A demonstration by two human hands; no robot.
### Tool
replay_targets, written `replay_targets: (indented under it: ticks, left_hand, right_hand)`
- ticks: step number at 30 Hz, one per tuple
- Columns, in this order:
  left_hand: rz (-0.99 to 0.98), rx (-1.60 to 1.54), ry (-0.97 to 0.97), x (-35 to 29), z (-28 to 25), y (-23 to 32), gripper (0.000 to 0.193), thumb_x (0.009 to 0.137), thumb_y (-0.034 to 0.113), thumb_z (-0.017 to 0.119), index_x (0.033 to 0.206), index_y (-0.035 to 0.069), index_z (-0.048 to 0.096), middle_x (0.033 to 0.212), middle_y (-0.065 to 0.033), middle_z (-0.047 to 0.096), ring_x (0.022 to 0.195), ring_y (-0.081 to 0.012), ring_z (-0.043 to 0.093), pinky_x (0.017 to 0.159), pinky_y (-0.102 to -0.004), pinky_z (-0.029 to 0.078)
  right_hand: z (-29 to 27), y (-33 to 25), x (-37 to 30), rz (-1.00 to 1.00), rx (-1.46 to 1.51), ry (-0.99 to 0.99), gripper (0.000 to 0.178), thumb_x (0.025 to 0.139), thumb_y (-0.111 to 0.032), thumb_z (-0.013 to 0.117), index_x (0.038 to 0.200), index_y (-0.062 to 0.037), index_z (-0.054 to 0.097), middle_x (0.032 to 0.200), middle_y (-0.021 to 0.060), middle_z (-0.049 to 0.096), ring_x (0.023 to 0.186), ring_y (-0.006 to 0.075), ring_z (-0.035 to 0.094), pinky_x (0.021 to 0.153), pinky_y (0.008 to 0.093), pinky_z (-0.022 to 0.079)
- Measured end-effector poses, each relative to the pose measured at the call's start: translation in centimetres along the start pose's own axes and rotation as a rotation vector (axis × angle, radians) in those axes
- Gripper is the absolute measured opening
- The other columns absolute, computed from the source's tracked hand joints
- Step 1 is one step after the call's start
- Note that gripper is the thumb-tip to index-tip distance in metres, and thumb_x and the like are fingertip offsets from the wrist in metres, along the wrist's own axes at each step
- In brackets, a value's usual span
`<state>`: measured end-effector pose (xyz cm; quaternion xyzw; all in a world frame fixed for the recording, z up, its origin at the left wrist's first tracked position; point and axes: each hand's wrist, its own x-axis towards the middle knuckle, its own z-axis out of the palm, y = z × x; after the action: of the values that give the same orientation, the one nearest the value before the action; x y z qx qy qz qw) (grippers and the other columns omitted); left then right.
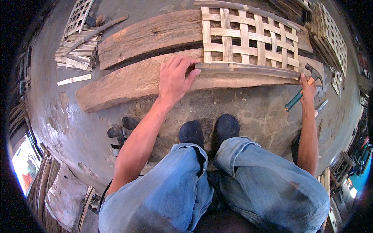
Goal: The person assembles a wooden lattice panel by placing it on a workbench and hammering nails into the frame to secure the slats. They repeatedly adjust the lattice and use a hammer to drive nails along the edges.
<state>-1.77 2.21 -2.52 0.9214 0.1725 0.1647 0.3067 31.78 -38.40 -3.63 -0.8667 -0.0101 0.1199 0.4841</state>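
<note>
A woven bamboo lattice panel [260, 37] lies across two thick wooden planks, with a dark split bamboo rail [248, 69] along its near edge. My left hand [175, 77] is closed round the rail's left end, thumb and fingers pinching it. At the rail's right end, my right hand [309, 90] has its thumb against the bamboo. A claw hammer [294, 101] with a green and orange handle passes through that same hand, its head above the fingers. The right fingers are partly hidden.
The near plank [128, 83] reaches left past the panel. Bamboo slats [75, 54] are piled at far left, and more lattice panels [330, 37] are stacked at far right. Sandals [122, 130] sit left of my feet. A blade-like tool [321, 106] lies beside my right forearm.
</note>
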Motion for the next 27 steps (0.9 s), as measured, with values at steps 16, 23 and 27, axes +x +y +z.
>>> replay_targets:
  ticks: [16, 23, 27]
  left_hand:
    - [-0.005, -0.019, -0.013, 0.1, 0.0, -0.1, 0.027, 0.084, 0.028, 0.072, 0.107, 0.015, 0.067, 0.099, -0.0022, 0.065, 0.095, -0.0243, 0.060, 0.082, -0.0387, 0.043]
    - [-0.024, -0.043, -0.024, 0.1, 0.1, -0.1, 0.026, 0.085, 0.029, 0.071, 0.106, 0.015, 0.068, 0.098, -0.0021, 0.065, 0.096, -0.0246, 0.060, 0.082, -0.0388, 0.043]
    - [-0.051, 0.000, -0.059, 0.1, -0.5, -0.1, 0.027, 0.085, 0.028, 0.071, 0.108, 0.015, 0.068, 0.101, -0.0026, 0.065, 0.098, -0.0247, 0.059, 0.084, -0.0398, 0.042]
  right_hand:
    - [1.2, -1.9, -1.1, 0.042, 0.079, 0.013, 0.028, 0.091, -0.018, 0.074, 0.081, -0.0126, 0.049, 0.073, -0.0011, 0.055, 0.065, 0.0084, 0.047, 0.061, 0.0240, 0.037]
    - [-0.3, -0.5, -0.6, -0.012, -0.136, 0.119, 0.028, 0.092, -0.030, 0.073, 0.091, -0.0068, 0.057, 0.076, 0.0014, 0.061, 0.065, 0.0091, 0.055, 0.056, 0.0242, 0.040]
    - [-2.0, -4.1, -1.3, -0.147, -0.343, 0.195, 0.035, 0.095, -0.038, 0.067, 0.095, -0.0032, 0.064, 0.072, 0.0032, 0.063, 0.058, 0.0094, 0.057, 0.050, 0.0251, 0.042]
